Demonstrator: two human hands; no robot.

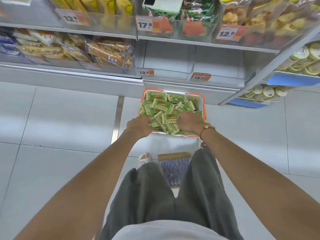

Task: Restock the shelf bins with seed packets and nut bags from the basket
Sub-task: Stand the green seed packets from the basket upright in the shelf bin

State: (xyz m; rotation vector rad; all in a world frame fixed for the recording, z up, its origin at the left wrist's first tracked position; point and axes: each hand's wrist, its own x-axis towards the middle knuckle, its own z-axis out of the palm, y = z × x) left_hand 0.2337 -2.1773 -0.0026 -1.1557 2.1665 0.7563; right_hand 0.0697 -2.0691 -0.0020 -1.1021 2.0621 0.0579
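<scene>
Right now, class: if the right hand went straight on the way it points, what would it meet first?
Probably the green packets heaped in the basket; the right hand already reaches among them, though depth is unclear.

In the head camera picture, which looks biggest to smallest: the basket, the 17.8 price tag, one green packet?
1. basket
2. 17.8 price tag
3. green packet
The tag and packet look close; nearness makes that order unsure.

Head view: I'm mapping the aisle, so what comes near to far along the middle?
Brush → basket of green packets → empty clear bins → bin of green bags.
</scene>
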